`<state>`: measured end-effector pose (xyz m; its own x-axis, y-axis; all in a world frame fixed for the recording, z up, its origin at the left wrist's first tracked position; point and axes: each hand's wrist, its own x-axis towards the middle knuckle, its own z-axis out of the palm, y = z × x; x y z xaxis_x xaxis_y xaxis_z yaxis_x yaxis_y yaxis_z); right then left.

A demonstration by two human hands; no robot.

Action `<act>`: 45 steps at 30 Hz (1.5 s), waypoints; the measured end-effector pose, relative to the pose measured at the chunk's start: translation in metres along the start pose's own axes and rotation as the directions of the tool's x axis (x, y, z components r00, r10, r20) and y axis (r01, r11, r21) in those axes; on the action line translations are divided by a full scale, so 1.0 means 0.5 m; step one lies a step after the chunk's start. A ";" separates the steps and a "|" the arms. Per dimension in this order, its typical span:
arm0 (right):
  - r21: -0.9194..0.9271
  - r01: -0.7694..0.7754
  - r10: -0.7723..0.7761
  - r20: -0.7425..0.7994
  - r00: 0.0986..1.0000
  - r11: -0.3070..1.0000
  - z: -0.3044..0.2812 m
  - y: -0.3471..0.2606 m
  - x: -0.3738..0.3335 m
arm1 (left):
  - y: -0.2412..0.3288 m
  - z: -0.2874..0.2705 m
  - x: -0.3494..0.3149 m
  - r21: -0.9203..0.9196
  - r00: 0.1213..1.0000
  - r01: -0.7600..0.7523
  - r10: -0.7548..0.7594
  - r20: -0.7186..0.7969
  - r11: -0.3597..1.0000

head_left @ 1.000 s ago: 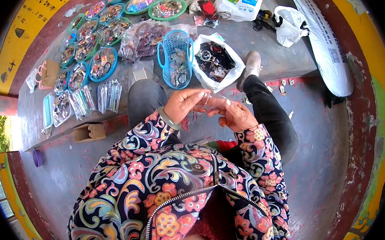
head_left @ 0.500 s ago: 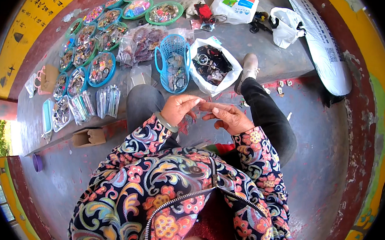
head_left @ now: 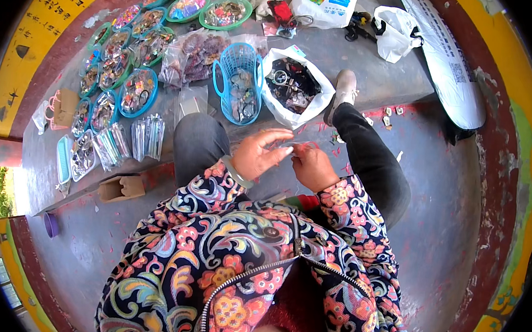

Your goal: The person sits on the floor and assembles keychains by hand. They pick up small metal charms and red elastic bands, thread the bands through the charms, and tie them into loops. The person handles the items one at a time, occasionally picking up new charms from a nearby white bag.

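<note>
In front of my knees, my two hands meet. My left hand (head_left: pixel 259 155) points to the right, its thumb and forefinger stretched toward the other hand around a small, thin, clear piece (head_left: pixel 293 144) that looks like plastic film. Fingers curled in, my right hand (head_left: pixel 315 168) grips the other side; what lies inside it is hidden. Just beyond the hands stand a blue plastic basket (head_left: pixel 223 104) with small packaged items and a white plastic bag (head_left: pixel 326 102) full of dark, shiny small accessories.
Round baskets (head_left: pixel 153 99) of small trinkets crowd the ledge at left, with bundles of slim packets (head_left: pixel 147 138) before them. A cardboard box (head_left: pixel 121 189) sits lower left. White bags (head_left: pixel 395 42) and a long silver-wrapped object (head_left: pixel 448 68) lie at upper right. Red scraps litter the floor.
My right hand has turned and curled its fingers closed; before, they were extended flat. My left hand has shifted slightly right, its thumb and forefinger now wider apart.
</note>
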<state>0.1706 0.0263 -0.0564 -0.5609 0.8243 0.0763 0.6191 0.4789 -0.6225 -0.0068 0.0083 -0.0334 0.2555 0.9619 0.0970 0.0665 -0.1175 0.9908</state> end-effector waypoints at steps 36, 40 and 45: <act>-0.233 0.147 -0.171 -0.086 0.981 0.961 0.010 -0.073 0.037 | -0.079 0.005 -0.008 -0.010 0.949 0.197 -0.193 -0.249 0.980; -0.155 0.119 -0.129 -0.058 0.990 0.981 0.009 -0.086 0.061 | -0.078 -0.021 -0.006 0.090 0.947 0.155 -0.122 -0.298 0.984; -0.037 0.202 -0.205 -0.166 0.965 0.979 -0.059 -0.072 0.128 | -0.093 -0.049 0.000 0.038 0.909 0.284 -0.256 -0.329 0.958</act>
<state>0.1287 0.0706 -0.0061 -0.5770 0.7468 0.3306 0.5127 0.6463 -0.5652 -0.0334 0.0200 -0.0774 -0.1023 0.9856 -0.1345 0.1730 0.1508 0.9733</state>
